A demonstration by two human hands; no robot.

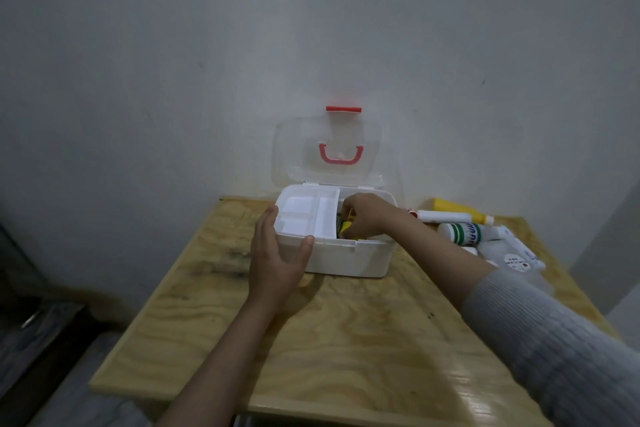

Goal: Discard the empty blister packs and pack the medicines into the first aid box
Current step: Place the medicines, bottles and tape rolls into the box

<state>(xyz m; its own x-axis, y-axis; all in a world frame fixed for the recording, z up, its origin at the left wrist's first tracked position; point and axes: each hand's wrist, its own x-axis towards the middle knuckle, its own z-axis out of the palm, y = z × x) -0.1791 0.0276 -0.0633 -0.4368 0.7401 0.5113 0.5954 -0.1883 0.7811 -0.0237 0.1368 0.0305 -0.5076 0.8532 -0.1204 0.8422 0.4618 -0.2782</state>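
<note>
The white first aid box (pixel 349 258) stands open at the back of the wooden table, its clear lid (pixel 327 152) with red handle leaning on the wall. A white divided tray (pixel 308 215) fills the box's left half. My left hand (pixel 277 253) grips the box's front left corner. My right hand (pixel 363 215) reaches into the box's right half, fingers closed on a yellow and green medicine pack (pixel 345 226), mostly hidden by the hand. To the right of the box lie medicines: a white bottle with green stripes (pixel 462 232), a white tube (pixel 443 217) and a yellow bottle (pixel 460 210).
Clear plastic bags and small white packets (pixel 512 253) are piled at the table's right edge. The wooden table (pixel 346 340) stands against a white wall. Dark floor and a dim object lie to the left below the table edge.
</note>
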